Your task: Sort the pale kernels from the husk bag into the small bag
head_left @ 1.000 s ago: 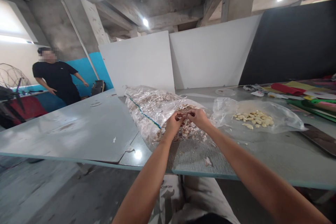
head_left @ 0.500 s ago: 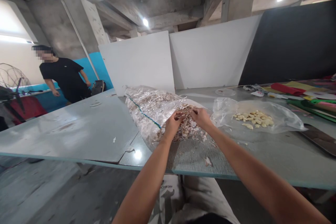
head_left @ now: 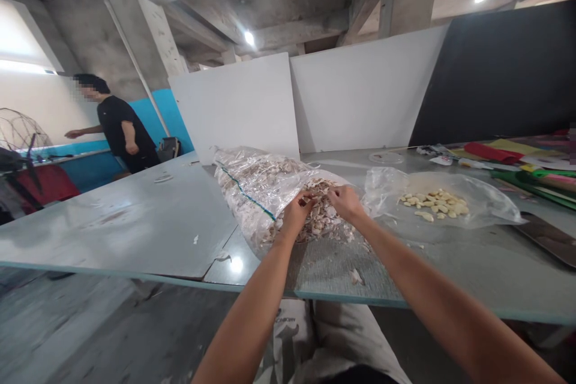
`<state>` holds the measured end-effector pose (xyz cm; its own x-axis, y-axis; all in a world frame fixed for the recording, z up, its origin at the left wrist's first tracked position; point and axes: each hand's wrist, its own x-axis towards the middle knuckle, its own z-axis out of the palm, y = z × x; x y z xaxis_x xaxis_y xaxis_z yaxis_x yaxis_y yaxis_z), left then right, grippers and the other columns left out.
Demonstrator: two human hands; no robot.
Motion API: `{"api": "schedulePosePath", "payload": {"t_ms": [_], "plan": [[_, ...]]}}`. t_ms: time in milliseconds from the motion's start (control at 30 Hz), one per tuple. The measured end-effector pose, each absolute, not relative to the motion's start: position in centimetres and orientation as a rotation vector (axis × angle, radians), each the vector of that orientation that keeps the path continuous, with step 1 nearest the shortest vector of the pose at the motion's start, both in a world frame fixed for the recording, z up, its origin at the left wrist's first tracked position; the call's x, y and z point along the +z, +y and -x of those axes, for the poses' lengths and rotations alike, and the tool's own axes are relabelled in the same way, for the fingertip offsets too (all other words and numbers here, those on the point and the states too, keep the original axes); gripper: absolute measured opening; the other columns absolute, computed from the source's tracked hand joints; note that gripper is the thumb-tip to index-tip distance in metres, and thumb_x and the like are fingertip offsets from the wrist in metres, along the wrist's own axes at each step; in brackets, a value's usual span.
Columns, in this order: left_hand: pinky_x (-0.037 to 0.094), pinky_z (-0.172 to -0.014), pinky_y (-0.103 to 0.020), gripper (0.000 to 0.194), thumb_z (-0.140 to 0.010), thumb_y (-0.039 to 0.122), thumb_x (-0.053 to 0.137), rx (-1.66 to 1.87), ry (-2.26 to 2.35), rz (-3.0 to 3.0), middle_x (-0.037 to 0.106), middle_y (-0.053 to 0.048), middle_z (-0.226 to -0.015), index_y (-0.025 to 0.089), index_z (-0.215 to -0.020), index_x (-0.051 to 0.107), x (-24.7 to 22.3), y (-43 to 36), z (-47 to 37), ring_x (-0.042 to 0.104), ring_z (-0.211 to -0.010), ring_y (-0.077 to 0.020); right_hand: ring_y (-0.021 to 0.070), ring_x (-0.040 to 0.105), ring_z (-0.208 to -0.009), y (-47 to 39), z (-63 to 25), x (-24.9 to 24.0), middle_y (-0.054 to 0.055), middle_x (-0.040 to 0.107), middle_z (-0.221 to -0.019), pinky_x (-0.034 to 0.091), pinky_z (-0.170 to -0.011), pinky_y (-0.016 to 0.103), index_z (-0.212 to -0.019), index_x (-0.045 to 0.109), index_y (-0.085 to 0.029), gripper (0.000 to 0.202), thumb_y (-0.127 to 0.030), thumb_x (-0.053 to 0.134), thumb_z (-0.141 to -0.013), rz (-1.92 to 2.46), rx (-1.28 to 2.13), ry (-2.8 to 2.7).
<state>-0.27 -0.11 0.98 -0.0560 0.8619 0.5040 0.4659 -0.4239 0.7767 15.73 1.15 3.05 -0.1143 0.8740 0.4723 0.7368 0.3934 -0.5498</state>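
Observation:
My left hand and my right hand meet over a heap of dry garlic skins at the mouth of a large clear plastic bag. The fingers of both hands are bent in a pinch, fingertips close together. Whatever lies between them is too small to make out. More skins fill the bag, and a blue-green line runs along its side. Right of my hands, a second clear bag lies flat with several peeled garlic cloves on it.
A grey table carries everything, with its front edge close to my lap. Coloured sheets and a dark tray lie at the right. White panels stand behind. A person in black is at the far left.
My hands stay over the skins with only slight finger movement. The person at the far left has moved right and turned, one arm now stretched out to the left.

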Motion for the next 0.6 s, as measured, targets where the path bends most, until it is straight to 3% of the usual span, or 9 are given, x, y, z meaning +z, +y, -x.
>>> {"api": "schedulePosePath", "payload": {"t_ms": [67,167,233,333,433,600], "plan": [[0.039,-0.057,-0.021,0.026,-0.071,0.039,0.059,1.486,1.403,-1.862,0.058,0.002,-0.062,0.021,-0.090,0.064,0.96,-0.05,0.25,0.051,-0.056,-0.0103,0.0156,0.051,-0.057,1.22,-15.64,2.95,0.006,0.058,-0.059,0.031,-0.053,0.024,-0.067,0.061,-0.016,0.033,-0.032,0.037,-0.083,1.403,0.223,-1.895],[0.039,-0.059,-0.021,0.026,-0.072,0.039,0.059,1.503,1.380,-1.868,0.060,0.002,-0.065,0.021,-0.090,0.064,0.91,0.04,0.23,0.051,-0.058,-0.0104,0.0164,0.055,-0.072,1.39,-15.48,2.84,0.007,0.063,-0.077,0.036,-0.062,0.023,-0.095,0.061,-0.017,0.027,-0.021,0.038,-0.081,1.262,0.204,-1.890],[0.039,-0.058,-0.021,0.026,-0.072,0.039,0.059,1.496,1.394,-1.874,0.060,0.002,-0.066,0.021,-0.090,0.064,0.90,0.04,0.24,0.051,-0.058,-0.0102,0.0156,0.055,-0.077,1.41,-15.36,2.84,0.006,0.063,-0.084,0.037,-0.067,0.023,-0.102,0.060,-0.019,0.032,-0.015,0.039,-0.077,1.154,0.230,-1.904],[0.039,-0.058,-0.021,0.023,-0.073,0.036,0.058,1.484,1.393,-1.909,0.060,0.002,-0.068,0.021,-0.089,0.064,0.98,-0.11,0.25,0.051,-0.058,-0.0101,0.0139,0.053,-0.065,1.19,-15.14,2.97,0.003,0.061,-0.070,0.037,-0.060,0.023,-0.081,0.064,-0.018,0.026,-0.025,0.039,-0.080,1.083,0.369,-1.975],[0.040,-0.059,-0.020,0.022,-0.074,0.036,0.056,1.502,1.348,-1.938,0.062,0.001,-0.072,0.020,-0.088,0.064,1.09,-0.24,0.22,0.051,-0.060,-0.0098,0.0110,0.045,-0.050,0.86,-14.96,3.15,-0.001,0.051,-0.052,0.032,-0.049,0.022,-0.064,0.059,-0.016,0.033,-0.039,0.041,-0.081,1.045,0.513,-2.017],[0.038,-0.055,-0.019,0.027,-0.073,0.034,0.058,1.490,1.281,-1.964,0.062,0.001,-0.077,0.019,-0.096,0.061,1.02,-0.12,0.12,0.047,-0.055,-0.0075,0.0088,0.040,-0.046,0.65,-15.45,3.79,-0.002,0.047,-0.049,0.027,-0.045,0.022,-0.061,0.056,-0.016,0.036,-0.047,0.047,-0.076,1.045,0.591,-2.040]]}}
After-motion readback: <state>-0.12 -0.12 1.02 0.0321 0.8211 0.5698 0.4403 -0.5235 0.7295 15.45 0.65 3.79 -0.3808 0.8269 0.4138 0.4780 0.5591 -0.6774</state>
